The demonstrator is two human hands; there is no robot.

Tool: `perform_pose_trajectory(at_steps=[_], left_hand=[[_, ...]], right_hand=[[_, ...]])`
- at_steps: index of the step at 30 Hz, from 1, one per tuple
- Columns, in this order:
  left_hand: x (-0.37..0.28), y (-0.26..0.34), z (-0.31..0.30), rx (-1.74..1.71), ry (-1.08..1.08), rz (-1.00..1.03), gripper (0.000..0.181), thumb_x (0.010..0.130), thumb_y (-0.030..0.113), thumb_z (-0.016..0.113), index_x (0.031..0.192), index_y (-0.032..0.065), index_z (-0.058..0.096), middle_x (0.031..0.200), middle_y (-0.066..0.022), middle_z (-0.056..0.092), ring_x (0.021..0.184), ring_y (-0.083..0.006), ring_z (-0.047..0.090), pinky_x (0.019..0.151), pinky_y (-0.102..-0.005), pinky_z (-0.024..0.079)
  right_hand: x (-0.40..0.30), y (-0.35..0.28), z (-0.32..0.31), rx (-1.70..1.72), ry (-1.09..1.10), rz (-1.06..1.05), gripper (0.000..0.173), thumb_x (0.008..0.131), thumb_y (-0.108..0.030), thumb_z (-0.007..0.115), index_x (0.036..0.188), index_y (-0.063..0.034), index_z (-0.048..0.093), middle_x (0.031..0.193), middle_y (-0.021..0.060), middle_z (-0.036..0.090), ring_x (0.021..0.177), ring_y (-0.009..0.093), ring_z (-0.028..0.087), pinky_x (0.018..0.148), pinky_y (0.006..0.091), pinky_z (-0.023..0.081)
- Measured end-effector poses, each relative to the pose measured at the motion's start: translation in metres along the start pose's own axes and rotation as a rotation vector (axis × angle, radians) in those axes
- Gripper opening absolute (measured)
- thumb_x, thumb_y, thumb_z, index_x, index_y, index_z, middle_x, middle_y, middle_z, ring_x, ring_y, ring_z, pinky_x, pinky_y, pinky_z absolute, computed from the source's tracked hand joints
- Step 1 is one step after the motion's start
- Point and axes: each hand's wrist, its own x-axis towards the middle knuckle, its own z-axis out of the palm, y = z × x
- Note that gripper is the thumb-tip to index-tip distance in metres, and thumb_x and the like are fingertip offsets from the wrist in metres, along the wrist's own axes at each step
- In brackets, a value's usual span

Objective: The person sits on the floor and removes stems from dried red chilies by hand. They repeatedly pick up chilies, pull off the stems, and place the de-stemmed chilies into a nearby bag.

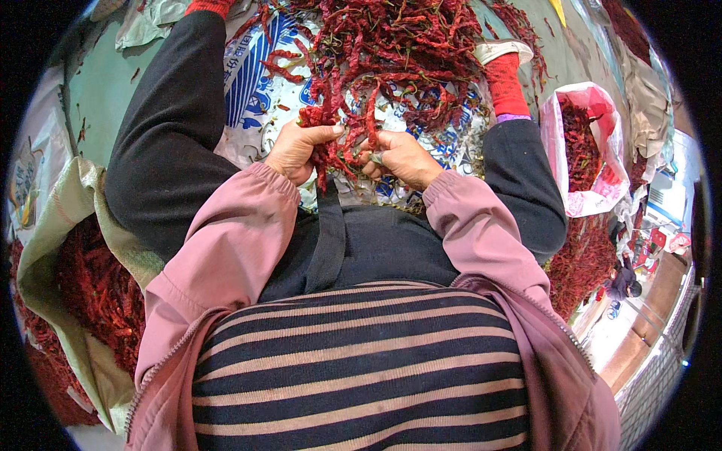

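Between my spread legs a heap of dried red chili peppers (395, 39) lies on a white and blue printed plastic sack (268, 107). My left hand (296, 149) grips a bunch of dried chilies (324, 132), its thumb laid across them. Close beside it, my right hand (403, 158) has its fingers curled at a single long chili (372, 113), which stands up from the thumb and forefinger. A wrap of pale material shows on one right finger. Stem bits and scraps (395, 194) are scattered on the sack below my hands.
On the right stands a white and pink bag (592, 203) with chilies inside. A woven sack (42, 270) at the left holds more chilies. Another chili pile (584, 259) lies beyond my right knee. At the far right a person (620, 284) appears small.
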Motion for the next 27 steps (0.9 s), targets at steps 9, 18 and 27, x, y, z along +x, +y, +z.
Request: perform_pose_trajectory(at_steps=[9,18,27], left_hand=[[0.001,-0.010,-0.004,0.291,0.129,0.013,0.017,0.067,0.001,0.066,0.083,0.0013,0.058,0.073,-0.0056,0.060,0.059,-0.0135,0.056,0.055,-0.0264,0.047],[-0.003,-0.013,0.006,0.095,0.163,0.194,0.009,0.073,0.002,0.058,0.081,-0.0020,0.058,0.071,-0.0096,0.061,0.056,-0.0156,0.058,0.049,-0.0254,0.047],[-0.010,-0.007,0.011,-0.024,0.174,0.152,0.003,0.075,0.003,0.057,0.075,0.0016,0.054,0.062,-0.0047,0.056,0.051,-0.0124,0.052,0.047,-0.0241,0.041]], right_hand=[[0.017,0.010,0.021,-0.842,0.062,-0.451,0.020,0.064,-0.008,0.047,0.077,0.0039,0.056,0.075,0.0243,0.057,0.077,0.037,0.057,0.068,0.0397,0.045],[-0.003,-0.008,0.017,-0.436,0.148,-0.253,0.020,0.064,-0.003,0.049,0.081,0.0013,0.059,0.069,0.0143,0.060,0.055,0.019,0.057,0.055,0.0296,0.045],[-0.011,-0.021,0.024,-0.662,0.108,-0.491,0.015,0.071,-0.010,0.049,0.078,-0.0006,0.058,0.071,0.0111,0.058,0.065,0.022,0.056,0.060,0.0336,0.043]])
